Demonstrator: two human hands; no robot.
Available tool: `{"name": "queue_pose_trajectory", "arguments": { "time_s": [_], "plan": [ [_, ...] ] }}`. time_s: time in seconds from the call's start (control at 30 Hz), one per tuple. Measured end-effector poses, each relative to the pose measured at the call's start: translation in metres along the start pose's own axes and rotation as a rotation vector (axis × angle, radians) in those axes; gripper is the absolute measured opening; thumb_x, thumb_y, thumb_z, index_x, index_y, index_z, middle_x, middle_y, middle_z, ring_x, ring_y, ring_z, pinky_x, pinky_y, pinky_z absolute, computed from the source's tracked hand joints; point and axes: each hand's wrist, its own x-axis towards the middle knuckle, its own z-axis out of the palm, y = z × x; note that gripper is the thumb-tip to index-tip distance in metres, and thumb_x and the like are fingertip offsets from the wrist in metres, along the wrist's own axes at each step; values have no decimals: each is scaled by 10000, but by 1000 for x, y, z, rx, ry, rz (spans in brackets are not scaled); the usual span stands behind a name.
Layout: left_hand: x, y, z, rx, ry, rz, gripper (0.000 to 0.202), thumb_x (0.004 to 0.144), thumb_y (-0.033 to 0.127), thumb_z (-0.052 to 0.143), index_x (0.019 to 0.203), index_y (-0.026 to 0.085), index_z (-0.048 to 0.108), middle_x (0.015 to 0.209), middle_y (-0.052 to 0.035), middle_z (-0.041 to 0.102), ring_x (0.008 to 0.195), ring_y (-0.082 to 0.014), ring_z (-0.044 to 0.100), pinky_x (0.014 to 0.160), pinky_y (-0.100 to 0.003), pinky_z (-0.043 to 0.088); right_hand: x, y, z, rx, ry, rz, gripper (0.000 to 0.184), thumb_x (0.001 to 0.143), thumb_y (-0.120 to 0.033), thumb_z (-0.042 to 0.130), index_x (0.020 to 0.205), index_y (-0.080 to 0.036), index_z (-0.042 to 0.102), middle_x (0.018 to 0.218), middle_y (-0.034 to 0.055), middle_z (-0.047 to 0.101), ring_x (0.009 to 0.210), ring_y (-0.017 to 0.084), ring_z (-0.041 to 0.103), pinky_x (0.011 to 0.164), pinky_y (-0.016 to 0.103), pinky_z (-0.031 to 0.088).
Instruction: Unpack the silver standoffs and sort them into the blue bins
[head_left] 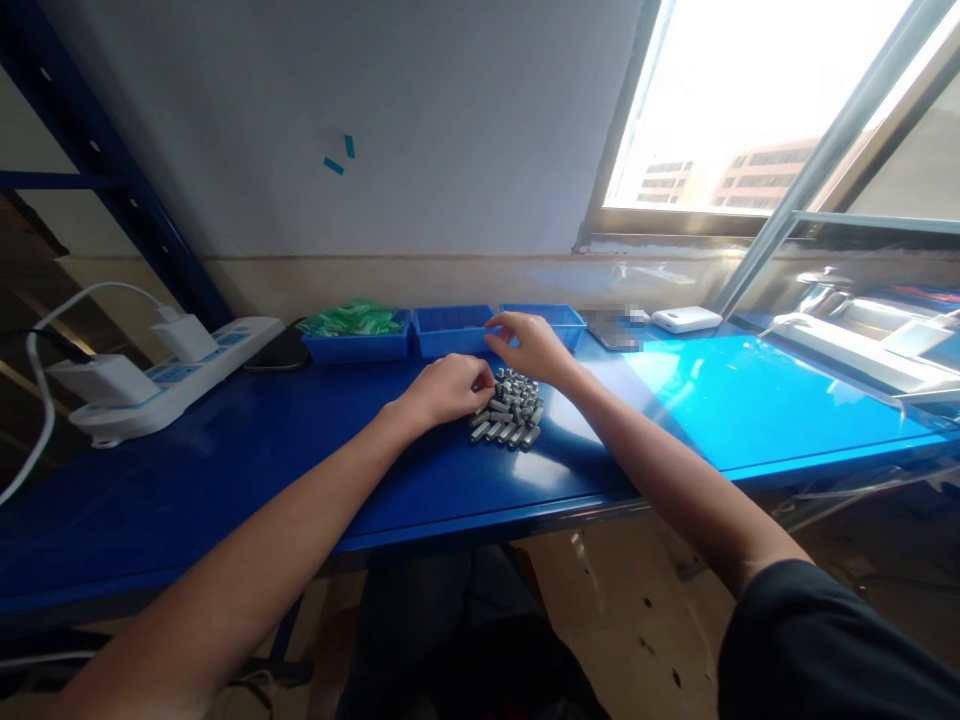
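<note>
Small grey metal hex standoffs (pixel 513 410) are heaped on the blue table (pixel 420 480). Those nearest me lie side by side in a row. My left hand (pixel 448 388) is at the left edge of the heap, its thumb and fingers curled in a pinch; whatever is between the fingertips is too small to make out. Higher up, my right hand (pixel 531 346) hovers beyond the heap, in front of the middle blue bin (pixel 450 342). Its thumb and forefinger are a little apart, and nothing shows between them.
A left blue bin (pixel 356 347) holds green packets (pixel 352 318); a right blue bin (pixel 562 322) is partly behind my right hand. A white power strip (pixel 180 375) with plugs stands at left. A dark phone (pixel 616 330) and a white box (pixel 686 319) lie at back right.
</note>
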Motion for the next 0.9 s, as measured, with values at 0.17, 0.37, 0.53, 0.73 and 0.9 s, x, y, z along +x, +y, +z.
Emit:
{"name": "queue_pose_trajectory", "arguments": {
  "time_s": [0.17, 0.37, 0.53, 0.73, 0.9],
  "plan": [
    [2, -9, 3, -122, 105, 8, 113, 740, 227, 573, 792, 188, 665, 771, -38, 704, 733, -196, 650, 653, -263, 449, -2, -7, 8, 162, -125, -1, 193, 837, -181, 549, 958, -160, 697, 792, 30, 687, 729, 150, 612, 696, 258, 447],
    [6, -11, -5, -537, 353, -179, 188, 665, 191, 629, 847, 178, 580, 727, -10, 667, 680, -162, 626, 613, -245, 455, -3, -10, 5, 460, -96, 35, 204, 770, -141, 569, 937, -149, 686, 731, 1, 667, 698, 130, 613, 664, 237, 469],
    [5, -16, -11, -1012, 343, -232, 310, 645, 270, 734, 894, 159, 586, 703, 13, 645, 637, -112, 568, 593, -218, 413, -1, -13, 7, 579, -42, 28, 114, 753, -236, 646, 832, -159, 669, 752, 11, 674, 697, 137, 614, 660, 255, 483],
    [4, -16, -18, -1289, 335, -240, 312, 578, 298, 822, 817, 137, 703, 764, -6, 667, 691, -88, 556, 682, -219, 431, 0, -15, 8, 729, 25, 100, 318, 698, -433, 748, 797, -169, 600, 662, -21, 605, 615, 118, 560, 574, 243, 461],
    [0, -20, -24, -1280, 250, -239, 281, 577, 285, 838, 783, 141, 712, 731, -1, 659, 661, -81, 549, 649, -219, 426, -2, -23, 4, 760, -19, 100, 342, 696, -467, 748, 793, -167, 616, 681, -2, 631, 647, 134, 588, 616, 265, 483]
  ]
}}
